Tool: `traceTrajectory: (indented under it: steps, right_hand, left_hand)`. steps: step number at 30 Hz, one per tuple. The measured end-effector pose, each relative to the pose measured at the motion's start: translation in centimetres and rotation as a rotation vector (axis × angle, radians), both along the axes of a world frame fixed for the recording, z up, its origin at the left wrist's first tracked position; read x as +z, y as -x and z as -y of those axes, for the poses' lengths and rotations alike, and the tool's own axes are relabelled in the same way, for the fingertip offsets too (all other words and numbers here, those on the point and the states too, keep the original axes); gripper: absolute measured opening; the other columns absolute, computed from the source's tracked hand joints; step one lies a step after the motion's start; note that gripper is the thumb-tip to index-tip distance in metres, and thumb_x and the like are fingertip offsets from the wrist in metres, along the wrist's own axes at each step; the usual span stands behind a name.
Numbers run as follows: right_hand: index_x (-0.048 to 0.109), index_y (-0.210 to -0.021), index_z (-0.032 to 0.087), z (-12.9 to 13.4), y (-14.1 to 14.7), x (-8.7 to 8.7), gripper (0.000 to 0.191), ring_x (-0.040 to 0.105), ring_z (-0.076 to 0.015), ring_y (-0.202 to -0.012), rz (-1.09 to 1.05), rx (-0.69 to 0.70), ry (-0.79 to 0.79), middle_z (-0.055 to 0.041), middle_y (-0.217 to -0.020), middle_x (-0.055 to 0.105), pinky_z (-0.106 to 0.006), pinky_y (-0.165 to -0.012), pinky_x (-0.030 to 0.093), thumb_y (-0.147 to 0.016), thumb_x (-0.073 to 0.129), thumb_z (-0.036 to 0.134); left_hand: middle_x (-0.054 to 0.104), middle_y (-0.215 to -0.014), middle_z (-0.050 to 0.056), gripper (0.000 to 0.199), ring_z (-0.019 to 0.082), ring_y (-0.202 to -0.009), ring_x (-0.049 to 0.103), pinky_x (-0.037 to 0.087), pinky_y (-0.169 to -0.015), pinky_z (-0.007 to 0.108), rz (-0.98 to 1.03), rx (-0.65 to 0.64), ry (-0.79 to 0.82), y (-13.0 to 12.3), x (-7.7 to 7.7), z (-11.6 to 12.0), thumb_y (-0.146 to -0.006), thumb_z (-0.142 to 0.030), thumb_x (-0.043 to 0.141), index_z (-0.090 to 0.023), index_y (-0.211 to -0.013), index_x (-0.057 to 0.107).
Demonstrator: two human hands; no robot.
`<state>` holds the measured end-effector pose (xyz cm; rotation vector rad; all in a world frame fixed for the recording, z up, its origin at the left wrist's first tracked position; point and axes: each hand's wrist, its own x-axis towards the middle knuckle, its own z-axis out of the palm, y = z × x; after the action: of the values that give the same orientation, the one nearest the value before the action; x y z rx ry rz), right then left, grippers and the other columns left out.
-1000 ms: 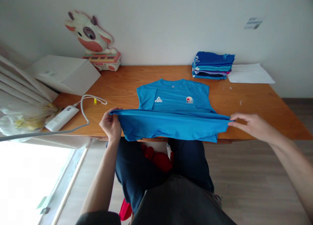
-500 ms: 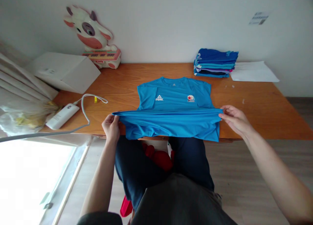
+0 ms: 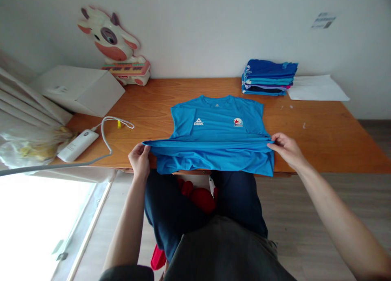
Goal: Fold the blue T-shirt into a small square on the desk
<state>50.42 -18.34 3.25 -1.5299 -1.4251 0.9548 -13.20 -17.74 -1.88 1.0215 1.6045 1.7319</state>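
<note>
A blue T-shirt point(image 3: 214, 118) lies front up at the near edge of the wooden desk, its collar toward the wall. A white logo and a round badge show on its chest. My left hand point(image 3: 139, 159) pinches one end of a fold that runs across the shirt's lower half. At the fold's other end, my right hand point(image 3: 285, 148) grips the cloth between thumb and fingers. Between the hands the fold is stretched nearly straight. Below it, the bottom part of the shirt lies rumpled and reaches the desk's front edge.
Against the wall sits a stack of folded clothes point(image 3: 269, 77) beside white paper point(image 3: 317, 88). On the left are a cow-shaped toy keyboard point(image 3: 126, 67), a white box point(image 3: 88, 89), and a white power bank point(image 3: 77, 145) with a grey cable point(image 3: 105, 144).
My right hand has shifted slightly left, toward the shirt, with the cloth in it. My left hand has moved a touch to the right, and the fold is a little less taut.
</note>
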Motion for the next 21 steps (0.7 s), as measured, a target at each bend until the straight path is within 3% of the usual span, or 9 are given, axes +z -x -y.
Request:
traceTrajectory:
  steps: [7, 10, 15, 21]
  right_hand:
    - [0.079, -0.1, 0.03, 0.7, 0.3, 1.2, 0.037, 0.067, -0.0192, -0.087, -0.305, -0.005, 0.06, -0.0017, -0.101, 0.073, -0.032, -0.073, 0.058, -0.081, 0.098, 0.055]
    - [0.08, -0.098, 0.031, 0.8, 0.3, 1.5, 0.038, 0.07, -0.0196, -0.088, -0.266, -0.043, 0.019, -0.0017, -0.101, 0.076, -0.031, -0.073, 0.061, -0.077, 0.102, 0.053]
    - [0.084, -0.116, 0.035, 1.1, 0.5, 2.3, 0.051, 0.073, -0.0219, -0.101, -0.218, -0.081, -0.061, -0.0007, -0.11, 0.08, -0.031, -0.079, 0.063, -0.071, 0.107, 0.045]
    - [0.085, -0.101, 0.028, 2.0, 0.7, 4.4, 0.035, 0.069, -0.0183, -0.09, -0.358, -0.129, -0.019, -0.0019, -0.098, 0.079, -0.031, -0.082, 0.06, -0.075, 0.105, 0.041]
  left_hand:
    - [0.072, -0.079, -0.001, 0.032, 0.014, -0.07, 0.063, 0.051, -0.07, 0.024, 0.035, -0.013, -0.02, 0.0, -0.1, 0.0, -0.079, -0.044, 0.096, -0.019, -0.091, 0.08]
    - [0.077, -0.086, 0.001, 0.034, 0.014, -0.072, 0.066, 0.052, -0.072, 0.024, 0.044, -0.014, -0.027, 0.2, -0.5, -0.1, -0.081, -0.046, 0.096, -0.019, -0.097, 0.082]
    - [0.081, -0.095, 0.003, 0.037, 0.015, -0.079, 0.071, 0.055, -0.078, 0.025, 0.103, -0.041, -0.068, 0.3, -0.6, -0.2, -0.079, -0.046, 0.1, -0.02, -0.1, 0.083]
    - [0.073, -0.082, -0.001, 0.04, 0.013, -0.069, 0.064, 0.053, -0.069, 0.024, 0.163, -0.054, -0.095, -0.1, 0.1, 0.0, -0.074, -0.047, 0.102, -0.022, -0.091, 0.076]
